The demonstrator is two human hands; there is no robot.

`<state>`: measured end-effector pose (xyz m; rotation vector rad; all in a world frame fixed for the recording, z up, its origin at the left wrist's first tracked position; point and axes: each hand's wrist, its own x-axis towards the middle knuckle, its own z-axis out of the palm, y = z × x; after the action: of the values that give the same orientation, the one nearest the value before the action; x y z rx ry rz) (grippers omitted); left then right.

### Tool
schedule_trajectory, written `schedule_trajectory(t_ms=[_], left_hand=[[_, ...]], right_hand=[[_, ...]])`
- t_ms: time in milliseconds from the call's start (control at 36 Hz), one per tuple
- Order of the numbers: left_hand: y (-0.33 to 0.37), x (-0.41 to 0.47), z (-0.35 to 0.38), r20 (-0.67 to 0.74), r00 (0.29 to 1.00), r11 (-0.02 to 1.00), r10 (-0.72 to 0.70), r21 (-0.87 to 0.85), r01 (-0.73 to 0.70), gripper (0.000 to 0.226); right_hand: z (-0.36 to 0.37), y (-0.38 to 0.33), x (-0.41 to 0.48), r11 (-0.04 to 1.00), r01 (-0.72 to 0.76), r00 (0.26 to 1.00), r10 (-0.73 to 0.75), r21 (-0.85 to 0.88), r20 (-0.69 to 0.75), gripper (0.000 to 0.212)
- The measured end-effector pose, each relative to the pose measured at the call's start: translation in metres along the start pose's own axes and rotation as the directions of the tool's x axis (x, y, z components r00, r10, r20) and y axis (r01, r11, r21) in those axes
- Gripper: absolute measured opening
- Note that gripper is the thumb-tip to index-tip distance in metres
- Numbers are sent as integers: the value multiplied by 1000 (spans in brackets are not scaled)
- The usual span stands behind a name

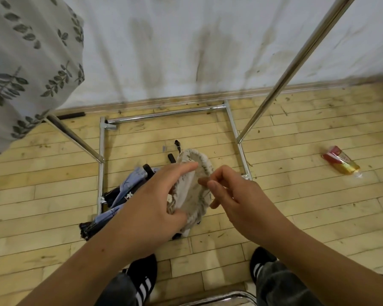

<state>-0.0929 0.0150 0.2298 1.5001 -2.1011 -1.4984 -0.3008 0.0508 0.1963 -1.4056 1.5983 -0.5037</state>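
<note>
Grey gathered cloth (192, 195) held above the floor (296, 206) by the rack base (164, 114): left hand (157, 199) grips its lower bunch, right hand (237, 195) pinches the ruffled rim. Seemingly opening it out; next, draw the rim apart evenly.

Even indoor light, soft shadows, wide-angle bending at edges

A white sheet (186, 40) with dark stains hangs over the back wall, down to a brown strip (296, 89) at the bottom. The floor (296, 206) is made of light yellow wood boards with bits of dirt on them. A shiny metal rack (164, 114) stands on it, a gray cloth with leaves (31, 62) hangs at the rack's left side, and a red and yellow packet (341, 162) lies off to the right.
</note>
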Motion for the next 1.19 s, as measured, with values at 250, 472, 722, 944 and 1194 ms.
schedule_trajectory(t_ms=[250, 472, 722, 944, 1194], left_hand=[[-6, 2, 0, 14, 1000, 1000, 7, 0, -7, 89], [-12, 4, 1, 0, 1000, 999, 3, 54, -3, 91], [-19, 8, 2, -1, 1000, 997, -30, 65, 30, 94], [-19, 8, 2, 6, 999, 998, -35, 54, 35, 94], [-20, 8, 2, -1, 1000, 998, -30, 60, 30, 95]], right_hand=[[4, 5, -2, 931, 60, 998, -55, -361, 24, 22], [0, 4, -1, 927, 77, 992, -107, -367, -62, 23], [-1, 0, -1, 932, 150, 970, -204, -331, -134, 13], [-1, 0, -2, 928, 176, 962, -233, -328, -143, 19], [0, -1, -2, 925, 183, 961, -240, -332, -138, 21]])
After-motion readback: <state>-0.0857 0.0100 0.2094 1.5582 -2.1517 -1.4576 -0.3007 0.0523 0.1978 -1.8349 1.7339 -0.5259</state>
